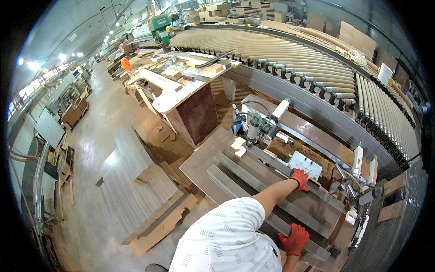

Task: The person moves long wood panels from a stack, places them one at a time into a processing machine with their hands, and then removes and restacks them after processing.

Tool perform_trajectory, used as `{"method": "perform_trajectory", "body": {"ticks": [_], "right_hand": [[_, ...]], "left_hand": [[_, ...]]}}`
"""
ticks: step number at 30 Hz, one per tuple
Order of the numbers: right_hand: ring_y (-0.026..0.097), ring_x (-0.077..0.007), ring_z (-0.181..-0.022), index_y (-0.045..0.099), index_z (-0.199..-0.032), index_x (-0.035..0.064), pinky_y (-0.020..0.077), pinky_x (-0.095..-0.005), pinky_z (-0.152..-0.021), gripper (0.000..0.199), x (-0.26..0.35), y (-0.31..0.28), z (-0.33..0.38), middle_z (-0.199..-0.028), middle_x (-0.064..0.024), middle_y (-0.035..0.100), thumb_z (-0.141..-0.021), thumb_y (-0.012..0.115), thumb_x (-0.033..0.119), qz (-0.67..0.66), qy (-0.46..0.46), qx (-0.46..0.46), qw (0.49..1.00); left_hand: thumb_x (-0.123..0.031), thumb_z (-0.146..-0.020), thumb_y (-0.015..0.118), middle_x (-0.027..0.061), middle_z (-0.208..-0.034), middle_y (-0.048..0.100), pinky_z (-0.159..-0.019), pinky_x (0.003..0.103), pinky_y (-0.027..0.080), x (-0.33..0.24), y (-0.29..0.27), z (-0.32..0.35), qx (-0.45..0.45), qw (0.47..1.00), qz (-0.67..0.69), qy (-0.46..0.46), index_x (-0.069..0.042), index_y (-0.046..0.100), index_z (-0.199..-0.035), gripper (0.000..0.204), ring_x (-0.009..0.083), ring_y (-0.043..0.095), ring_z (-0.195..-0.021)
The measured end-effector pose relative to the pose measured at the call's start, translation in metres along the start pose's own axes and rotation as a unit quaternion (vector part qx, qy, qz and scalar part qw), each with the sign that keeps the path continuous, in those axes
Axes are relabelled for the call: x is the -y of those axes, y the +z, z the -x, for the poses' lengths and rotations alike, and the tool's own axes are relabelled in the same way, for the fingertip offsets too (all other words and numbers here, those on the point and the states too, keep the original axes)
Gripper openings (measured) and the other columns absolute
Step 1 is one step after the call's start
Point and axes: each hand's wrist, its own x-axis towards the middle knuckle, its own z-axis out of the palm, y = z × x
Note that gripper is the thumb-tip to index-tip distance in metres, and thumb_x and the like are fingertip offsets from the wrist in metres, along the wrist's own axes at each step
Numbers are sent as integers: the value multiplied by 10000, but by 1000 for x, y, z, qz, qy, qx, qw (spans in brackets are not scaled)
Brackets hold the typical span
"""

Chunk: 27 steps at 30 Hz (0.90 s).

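Note:
Both hands wear red gloves. My left hand (300, 178) reaches far over the workbench, its fingers spread at the grey strip along the machine's front and the edge of the white metal plate (308, 166). Nearer my body, my right hand (294, 240) straddles a long grey strip (317, 250), thumb and fingers on its opposite sides. Another grey strip (303, 218) lies between the hands, roughly parallel. The brown bench top (199, 165) carries these strips. Beyond them stands a machine with a green-topped motor (254, 124) and a second grey motor (369, 196) at its right end.
A roller conveyor (308, 59) curves behind the machine. Far left of it, a wooden table (170, 103) holds offcuts and a green drill press (159, 27). Stacked grey panels (131, 190) stand on the floor to my left. Small pale blocks (239, 144) sit on the bench's left end.

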Motion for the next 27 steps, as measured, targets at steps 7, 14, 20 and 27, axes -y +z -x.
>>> {"method": "perform_trajectory", "body": {"ticks": [7, 14, 20, 27], "right_hand": [[648, -335, -1070, 685, -1140, 155, 473, -489, -933, 695, -4, 1, 1, -1077, -78, 703, -574, 958, 453, -11, 0, -19, 1000], [671, -331, -1121, 709, -1207, 156, 506, -495, -944, 664, -15, 2, -12, -1165, -94, 732, -652, 915, 458, -13, -24, -30, 999], [667, -281, -1079, 684, -1186, 165, 502, -472, -932, 614, -13, -9, -13, -1111, -56, 702, -708, 902, 481, -33, 1, 14, 999], [671, -280, -1085, 669, -1177, 170, 500, -475, -939, 599, -15, -7, -12, -1113, -53, 705, -732, 883, 510, -18, 7, 2, 1000]], "left_hand": [[-885, -799, 669, 247, -1513, 540, -1147, 676, 353, -9, -15, 4, 31, 999, 10, 8, -64, 532, -1530, 1108, 450, 512, -1402], [-886, -804, 641, 196, -1408, 683, -1074, 548, 499, -3, -17, 7, -40, 997, -49, 38, -96, 701, -1384, 982, 359, 649, -1311], [-862, -849, 644, 188, -1283, 696, -907, 567, 534, 9, -26, 7, -53, 995, -55, 69, -47, 678, -1286, 926, 376, 684, -1179], [-856, -876, 618, 195, -1251, 704, -891, 564, 549, 4, -24, 4, -73, 992, -69, 80, -37, 669, -1251, 902, 383, 705, -1124]]}}
